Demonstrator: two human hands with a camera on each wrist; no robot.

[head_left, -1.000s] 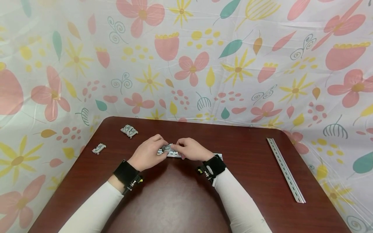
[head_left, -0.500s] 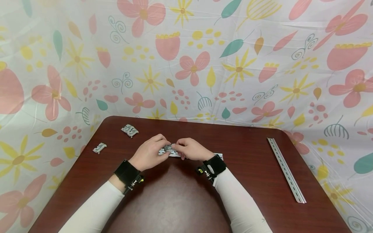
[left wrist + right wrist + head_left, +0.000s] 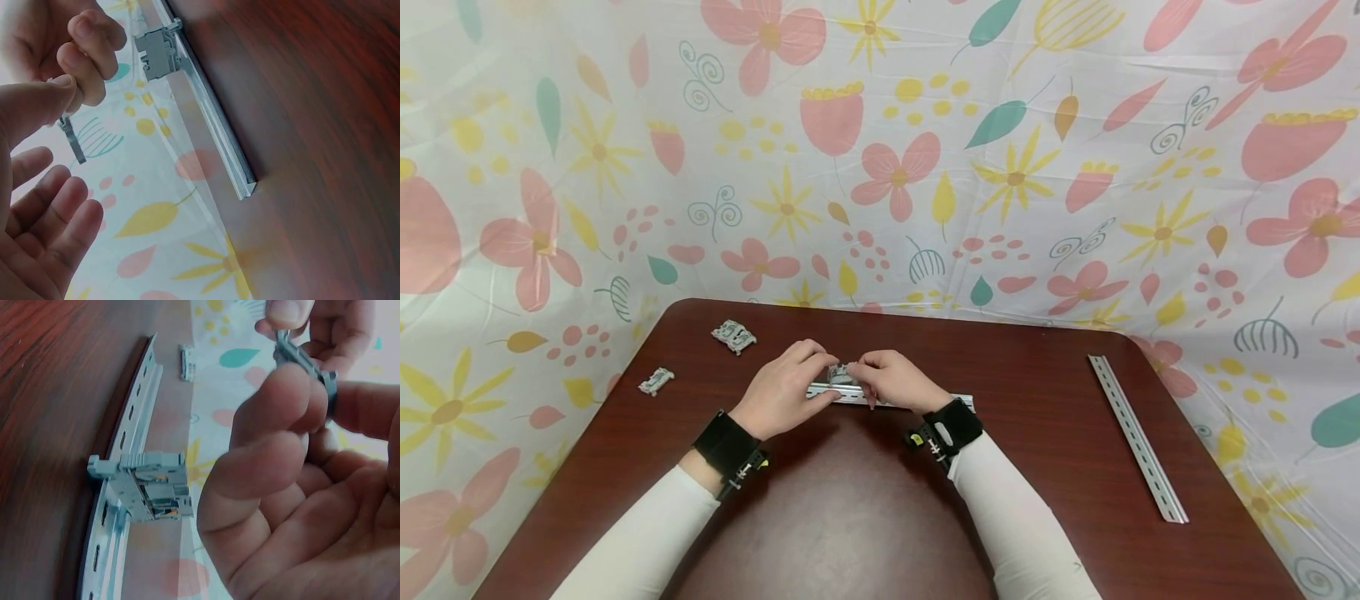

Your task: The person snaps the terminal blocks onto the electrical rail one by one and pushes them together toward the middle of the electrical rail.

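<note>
Where one flowered cloth (image 3: 880,167) hangs behind and beside it, a single dark red table (image 3: 1037,467) fills the lower view, its near edge cut off. Two white sleeves (image 3: 1018,529) reach in, also cut off at the bottom. Two slotted metal rails lie there: the right-hand rail (image 3: 1138,439), in full view, and the middle rail (image 3: 219,134), partly hidden behind the hands in the head view and running out of frame in both wrist views. Of the two hands, the right hand (image 3: 897,381) pinches a small grey piece (image 3: 297,356) between thumb and forefinger, above the middle rail. The left hand (image 3: 784,387) has its thumb at the piece's other end; whether it grips too, I cannot tell. Two black wrist straps (image 3: 726,444) show. One grey block (image 3: 159,55) stands on the middle rail; how many slices make it up is unclear. At the table's left lie a clump of grey parts (image 3: 733,337), too small to count, and one lone grey part (image 3: 657,381).
</note>
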